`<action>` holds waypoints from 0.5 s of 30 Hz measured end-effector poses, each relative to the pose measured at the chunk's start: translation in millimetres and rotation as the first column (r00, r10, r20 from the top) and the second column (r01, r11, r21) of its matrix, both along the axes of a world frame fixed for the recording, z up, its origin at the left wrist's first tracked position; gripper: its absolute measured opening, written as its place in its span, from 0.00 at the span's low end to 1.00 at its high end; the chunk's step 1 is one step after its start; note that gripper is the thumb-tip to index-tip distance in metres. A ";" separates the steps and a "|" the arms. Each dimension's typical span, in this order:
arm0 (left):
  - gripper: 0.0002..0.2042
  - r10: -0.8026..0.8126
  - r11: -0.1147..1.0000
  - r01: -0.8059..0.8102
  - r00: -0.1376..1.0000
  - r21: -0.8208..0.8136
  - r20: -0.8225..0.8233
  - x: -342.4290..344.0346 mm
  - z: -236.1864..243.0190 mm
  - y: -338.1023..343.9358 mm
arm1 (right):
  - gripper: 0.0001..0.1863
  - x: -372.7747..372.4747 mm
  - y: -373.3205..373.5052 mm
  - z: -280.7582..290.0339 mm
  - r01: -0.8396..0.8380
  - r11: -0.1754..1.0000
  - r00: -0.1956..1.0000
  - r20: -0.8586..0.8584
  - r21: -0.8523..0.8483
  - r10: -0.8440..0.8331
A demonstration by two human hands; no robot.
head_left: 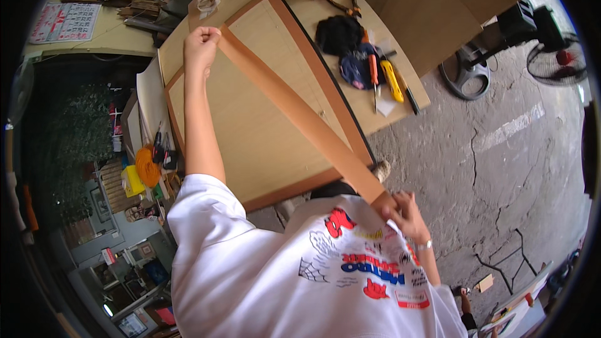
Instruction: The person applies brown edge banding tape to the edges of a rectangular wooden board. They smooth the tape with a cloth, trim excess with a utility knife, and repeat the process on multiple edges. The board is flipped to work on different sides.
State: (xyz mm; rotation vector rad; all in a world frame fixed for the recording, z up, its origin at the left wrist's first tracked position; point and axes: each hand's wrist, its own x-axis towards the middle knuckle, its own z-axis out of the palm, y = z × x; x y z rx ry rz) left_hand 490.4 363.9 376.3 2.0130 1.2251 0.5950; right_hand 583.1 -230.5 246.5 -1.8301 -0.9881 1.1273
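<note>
A long brown strip is stretched slantwise over a light wooden panel with brown borders, which lies on a workbench. My left hand is raised at the panel's far corner, closed on the strip's upper end. My right hand, with a band on its wrist, pinches the strip's lower end close to my white printed shirt. The strip runs taut between the two hands, above the panel's surface.
On the bench beyond the panel lie a dark cloth, an orange-handled tool, a yellow utility knife and pliers. A tape roll sits at the top. A fan stands on cracked concrete floor at the right.
</note>
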 end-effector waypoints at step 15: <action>0.12 -0.143 0.969 0.110 0.980 -0.221 -0.135 179.5 -211.7 272.7 | 0.20 51.2 232.6 4.7 0.271 0.932 0.807 -0.471 -0.241 -0.357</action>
